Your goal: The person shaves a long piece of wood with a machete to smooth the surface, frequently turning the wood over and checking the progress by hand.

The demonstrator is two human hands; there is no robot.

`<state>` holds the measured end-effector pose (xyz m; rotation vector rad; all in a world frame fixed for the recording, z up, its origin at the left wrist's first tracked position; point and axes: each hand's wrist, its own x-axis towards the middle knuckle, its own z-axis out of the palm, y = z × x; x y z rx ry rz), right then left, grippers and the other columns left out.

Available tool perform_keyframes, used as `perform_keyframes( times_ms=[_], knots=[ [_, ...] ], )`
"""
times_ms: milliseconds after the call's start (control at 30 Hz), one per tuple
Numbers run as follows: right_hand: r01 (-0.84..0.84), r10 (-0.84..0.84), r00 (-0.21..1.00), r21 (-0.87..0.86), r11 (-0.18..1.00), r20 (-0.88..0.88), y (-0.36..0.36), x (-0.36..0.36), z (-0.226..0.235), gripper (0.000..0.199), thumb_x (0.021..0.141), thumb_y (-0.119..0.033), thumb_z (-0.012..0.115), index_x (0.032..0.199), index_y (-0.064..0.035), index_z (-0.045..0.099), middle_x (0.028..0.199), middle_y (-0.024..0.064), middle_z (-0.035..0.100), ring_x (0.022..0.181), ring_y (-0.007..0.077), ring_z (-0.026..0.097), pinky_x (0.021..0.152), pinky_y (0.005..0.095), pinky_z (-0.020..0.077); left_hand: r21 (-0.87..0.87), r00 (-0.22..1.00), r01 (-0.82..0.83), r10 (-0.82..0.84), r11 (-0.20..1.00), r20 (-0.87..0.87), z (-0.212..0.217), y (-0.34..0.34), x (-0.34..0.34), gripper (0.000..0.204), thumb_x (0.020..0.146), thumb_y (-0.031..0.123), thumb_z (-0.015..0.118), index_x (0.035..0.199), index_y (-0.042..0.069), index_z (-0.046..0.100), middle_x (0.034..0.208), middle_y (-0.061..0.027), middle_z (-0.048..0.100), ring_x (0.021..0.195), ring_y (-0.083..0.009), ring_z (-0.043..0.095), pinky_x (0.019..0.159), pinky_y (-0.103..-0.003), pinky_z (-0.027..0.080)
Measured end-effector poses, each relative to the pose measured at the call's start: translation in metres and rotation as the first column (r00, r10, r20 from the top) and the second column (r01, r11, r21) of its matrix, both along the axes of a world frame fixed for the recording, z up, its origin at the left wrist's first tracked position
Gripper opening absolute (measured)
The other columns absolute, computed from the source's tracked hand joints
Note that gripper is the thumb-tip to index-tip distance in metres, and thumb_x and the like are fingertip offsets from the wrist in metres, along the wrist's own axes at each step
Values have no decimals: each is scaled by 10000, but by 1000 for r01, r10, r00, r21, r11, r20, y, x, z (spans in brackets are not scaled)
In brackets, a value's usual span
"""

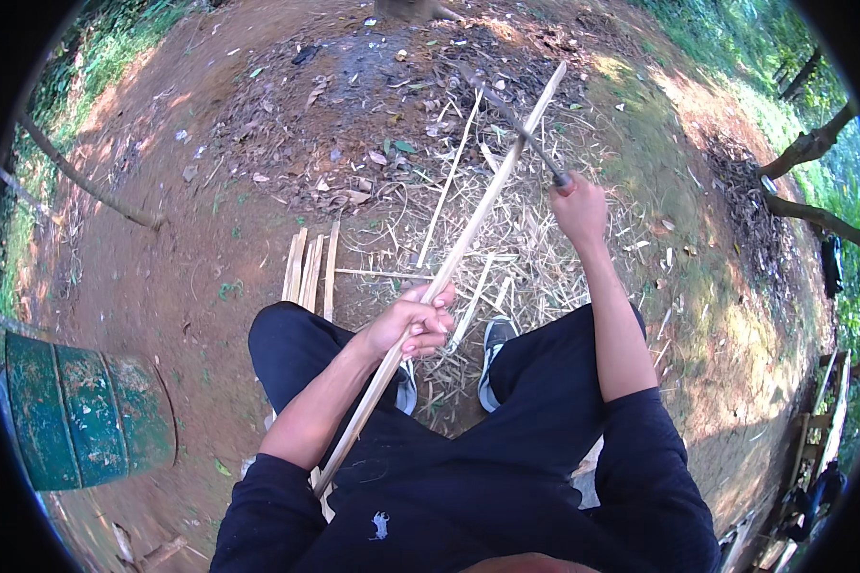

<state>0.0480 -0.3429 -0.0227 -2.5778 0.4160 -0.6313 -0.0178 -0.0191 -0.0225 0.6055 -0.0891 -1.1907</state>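
My left hand (pixel 413 323) is closed round a long, pale strip of split wood or bamboo (pixel 473 222). The strip runs slantwise from beside my left forearm up to the far right. In my right hand (pixel 579 208) is the handle of a long-bladed knife (pixel 533 141), its dark blade pointing away to the far left. Blade and strip cross beyond my left hand; whether the edge bites into the wood, I cannot tell. Pale shavings (pixel 554 277) cover the ground beneath. Several cut strips (pixel 306 272) lie by my left knee.
At the left lies or stands a green, scuffed metal drum (pixel 91 415). Dry leaves (pixel 354 191) litter the far ground. Bent branches (pixel 812 143) reach in at the right, and another branch (pixel 86 181) at the left. My shoes (pixel 497 334) rest among the shavings.
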Motion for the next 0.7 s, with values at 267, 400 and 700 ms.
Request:
perform_keyframes(
  times_ms=[267,400,700],
  knots=[
    [228,-229,972,-35,973,-45,-95,20,-33,222,839,-237,614,858,-20,656,756,178,691,732,401,678,705,508,524,0,994,97,-97,995,-40,5,-2,-21,285,771,-104,463,892,132,359,565,34,361,325,-61,347,272,-209,297],
    [384,-382,900,-34,923,-210,-74,27,-40,315,895,-257,508,1014,-52,715,850,255,696,839,457,679,786,521,533,73,986,86,-74,994,-149,-20,-17,-20,265,761,-90,457,896,114,357,568,21,354,337,-62,357,271,-220,327],
    [-118,104,993,-374,920,-59,-65,14,-36,136,835,-187,582,906,-110,667,726,163,672,700,375,663,629,506,508,21,972,123,-116,992,-206,-9,7,-36,276,765,-87,454,898,133,354,556,31,347,327,-71,354,266,-226,304]
  ],
)
